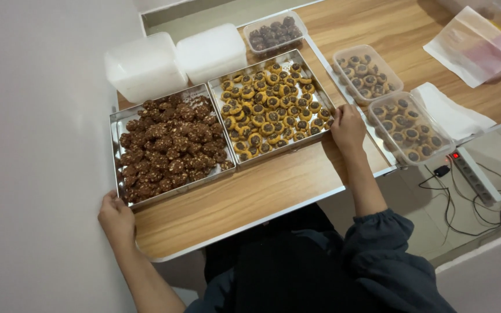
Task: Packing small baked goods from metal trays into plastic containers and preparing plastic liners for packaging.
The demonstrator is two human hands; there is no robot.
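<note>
Two metal trays sit side by side on a wooden table. The left tray (117, 119) is piled with dark brown chocolate cookies (169, 145). The right tray (314, 72) holds round yellow cookies with dark centres (271, 110). My left hand (116, 218) grips the near left corner of the left tray at the table's edge. My right hand (348, 126) rests on the near right corner of the right tray, fingers curled on its rim.
Two white lidded tubs (146, 64) (211, 51) stand behind the trays. Clear containers of cookies sit at the back (275, 32) and right (366, 72) (410, 127). A plastic bag (472, 43), a white lid (453, 113), a power strip (475, 177) with cables. A wall runs along the left.
</note>
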